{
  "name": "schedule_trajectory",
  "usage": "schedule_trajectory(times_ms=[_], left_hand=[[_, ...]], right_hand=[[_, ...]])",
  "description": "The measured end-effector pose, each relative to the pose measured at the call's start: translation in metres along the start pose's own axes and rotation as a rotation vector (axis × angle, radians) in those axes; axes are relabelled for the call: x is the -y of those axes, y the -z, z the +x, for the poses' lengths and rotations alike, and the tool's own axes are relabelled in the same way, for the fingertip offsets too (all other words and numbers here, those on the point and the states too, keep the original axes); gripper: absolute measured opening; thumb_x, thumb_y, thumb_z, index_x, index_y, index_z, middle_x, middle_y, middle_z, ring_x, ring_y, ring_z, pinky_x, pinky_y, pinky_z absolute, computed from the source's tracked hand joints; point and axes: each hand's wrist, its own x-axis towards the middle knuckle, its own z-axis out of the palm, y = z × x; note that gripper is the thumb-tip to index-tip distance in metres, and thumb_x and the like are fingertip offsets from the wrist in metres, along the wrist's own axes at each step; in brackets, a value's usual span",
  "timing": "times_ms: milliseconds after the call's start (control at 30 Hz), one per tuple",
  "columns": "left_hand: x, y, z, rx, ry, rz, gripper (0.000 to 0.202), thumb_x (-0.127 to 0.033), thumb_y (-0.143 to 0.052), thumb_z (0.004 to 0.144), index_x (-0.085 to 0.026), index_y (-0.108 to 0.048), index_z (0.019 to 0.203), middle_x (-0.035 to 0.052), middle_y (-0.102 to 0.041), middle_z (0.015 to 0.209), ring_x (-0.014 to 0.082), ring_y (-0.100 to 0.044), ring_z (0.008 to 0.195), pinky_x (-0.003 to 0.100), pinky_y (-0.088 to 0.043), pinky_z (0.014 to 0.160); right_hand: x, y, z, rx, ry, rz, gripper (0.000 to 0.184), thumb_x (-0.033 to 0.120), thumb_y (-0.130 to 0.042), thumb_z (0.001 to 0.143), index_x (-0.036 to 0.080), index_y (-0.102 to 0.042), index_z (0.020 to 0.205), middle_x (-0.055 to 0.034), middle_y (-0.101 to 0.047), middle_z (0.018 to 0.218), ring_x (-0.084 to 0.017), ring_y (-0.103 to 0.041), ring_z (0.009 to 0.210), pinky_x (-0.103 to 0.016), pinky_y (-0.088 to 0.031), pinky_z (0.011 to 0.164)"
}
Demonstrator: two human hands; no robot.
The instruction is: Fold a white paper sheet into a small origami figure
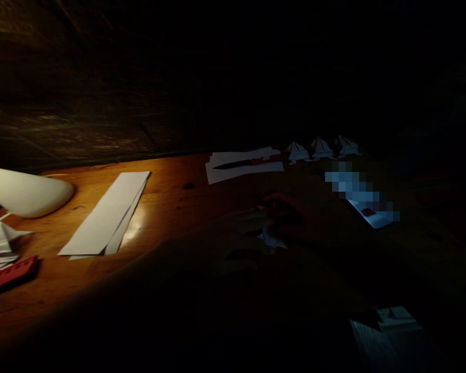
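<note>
In deep shadow at the middle of the table, a small piece of folded white paper (272,239) shows between my two hands. My left hand (238,235) comes in from the lower left, with its fingers and thumb closed around the paper's left side. From the right, my right hand (295,215) bends its fingers over the paper's upper edge. Darkness hides most of the paper and the exact finger contacts. Behind the hands lies a knife with a dark blade and red handle (261,161), resting on white paper sheets (217,173).
Three folded paper figures (319,148) stand in a row at the back right, near a lit phone (373,215). Long paper strips (108,215) lie on the wooden table (174,202). At left are a white lamp (31,192), another folded paper figure (0,241) and a red object (11,274).
</note>
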Motion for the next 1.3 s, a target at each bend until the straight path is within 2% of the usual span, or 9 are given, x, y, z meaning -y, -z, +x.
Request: schedule_trajectory(times_ms=[133,267,400,533,700,867,1000,1133,1300], left_hand=[[0.001,-0.002,0.001,-0.006,-0.009,0.005,0.041,-0.038,-0.066,0.101,-0.016,-0.06,0.136,0.0124,-0.061,0.137,0.0272,-0.064,0.12,0.05,-0.057,0.1],[0.0,-0.001,0.001,-0.026,-0.034,0.003,0.043,-0.038,-0.066,0.101,-0.016,-0.059,0.137,0.0131,-0.058,0.143,0.0298,-0.061,0.127,0.055,-0.053,0.106],[-0.001,-0.003,-0.003,-0.062,-0.058,0.005,0.041,-0.036,-0.065,0.101,-0.023,-0.062,0.14,0.0112,-0.044,0.162,0.0326,-0.038,0.153,0.058,-0.036,0.122],[0.003,-0.01,-0.005,-0.093,-0.085,0.006,0.04,-0.036,-0.064,0.101,-0.027,-0.065,0.139,0.0119,-0.033,0.169,0.0341,-0.023,0.16,0.058,-0.029,0.127],[-0.003,-0.015,-0.006,-0.183,-0.1,0.054,0.041,-0.028,-0.068,0.097,-0.029,-0.066,0.138,0.0094,-0.034,0.169,0.0345,-0.03,0.158,0.059,-0.032,0.126],[-0.018,-0.018,-0.007,-0.208,-0.082,0.093,0.043,-0.025,-0.069,0.095,-0.024,-0.064,0.138,0.0097,-0.034,0.169,0.0355,-0.027,0.158,0.06,-0.028,0.127],[-0.024,-0.022,-0.007,-0.212,-0.055,0.101,0.046,-0.026,-0.066,0.097,-0.022,-0.06,0.142,0.0102,-0.032,0.169,0.0349,-0.028,0.157,0.058,-0.027,0.127],[-0.03,-0.026,-0.004,-0.211,-0.028,0.109,0.044,-0.027,-0.065,0.098,-0.018,-0.059,0.141,0.0128,-0.037,0.166,0.0342,-0.032,0.154,0.055,-0.028,0.127],[-0.034,-0.03,0.0,-0.221,0.003,0.139,0.041,-0.027,-0.068,0.096,-0.017,-0.061,0.135,0.0137,-0.049,0.156,0.0338,-0.04,0.149,0.052,-0.03,0.126]], right_hand=[[-0.014,-0.005,0.002,-0.054,0.021,0.145,0.05,0.012,-0.059,0.085,0.026,-0.06,0.134,-0.0059,-0.069,0.117,-0.022,-0.066,0.108,-0.04,-0.052,0.096],[-0.019,-0.012,0.006,-0.133,-0.005,0.154,0.057,0.007,-0.06,0.078,0.029,-0.062,0.131,-0.0028,-0.068,0.104,-0.021,-0.067,0.097,-0.036,-0.054,0.087],[-0.02,-0.011,0.008,-0.121,-0.013,0.147,0.057,0.009,-0.061,0.079,0.029,-0.061,0.132,-0.0029,-0.068,0.102,-0.021,-0.066,0.096,-0.037,-0.054,0.087],[-0.021,-0.01,0.008,-0.132,-0.009,0.143,0.055,0.006,-0.058,0.079,0.027,-0.062,0.13,-0.0034,-0.069,0.103,-0.021,-0.067,0.097,-0.039,-0.054,0.09],[-0.018,-0.012,0.006,-0.146,0.009,0.082,0.053,0.006,-0.058,0.083,0.029,-0.064,0.13,-0.0048,-0.07,0.107,-0.023,-0.067,0.099,-0.041,-0.053,0.09],[-0.011,-0.006,0.0,-0.051,0.134,-0.04,0.056,0.003,-0.051,0.085,0.032,-0.069,0.13,-0.006,-0.064,0.117,-0.024,-0.063,0.107,-0.042,-0.051,0.092],[-0.008,-0.002,-0.003,-0.037,0.14,-0.139,0.067,0.002,-0.048,0.088,0.035,-0.059,0.146,-0.0066,-0.062,0.119,-0.023,-0.062,0.106,-0.041,-0.051,0.09],[-0.008,-0.003,-0.005,-0.002,0.183,-0.246,0.062,0.005,-0.047,0.093,0.035,-0.06,0.145,-0.0076,-0.06,0.125,-0.024,-0.061,0.107,-0.041,-0.052,0.088],[0.0,-0.006,-0.009,0.032,0.277,-0.488,0.054,0.015,-0.049,0.1,0.026,-0.053,0.152,-0.0112,-0.06,0.144,-0.03,-0.055,0.128,-0.05,-0.049,0.103]])
